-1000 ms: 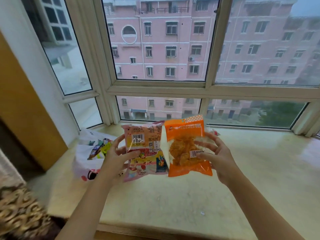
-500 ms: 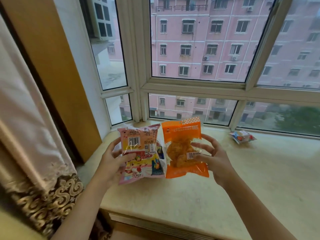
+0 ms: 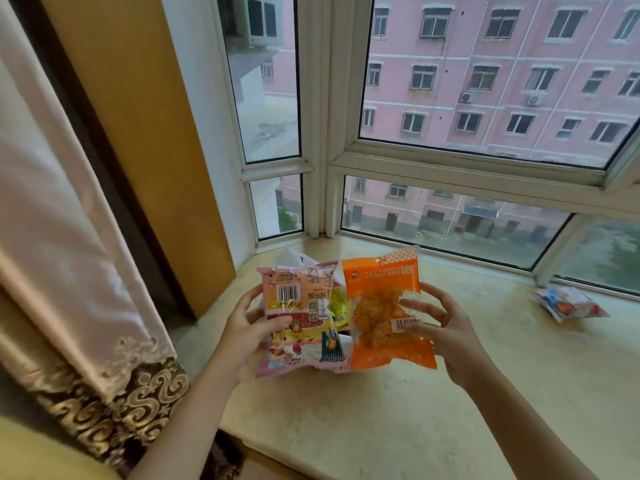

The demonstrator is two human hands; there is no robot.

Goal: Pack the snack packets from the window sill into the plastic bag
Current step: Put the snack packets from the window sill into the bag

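My left hand (image 3: 247,329) pinches a crinkly pink packet (image 3: 299,315), my right hand (image 3: 440,329) a glossy orange packet (image 3: 388,311) (both upright, long sides vertical) at frame centre.

Can't read any print from here; I only see barcodes on the pink packet (image 3: 298,313) and orange packet (image 3: 388,308).
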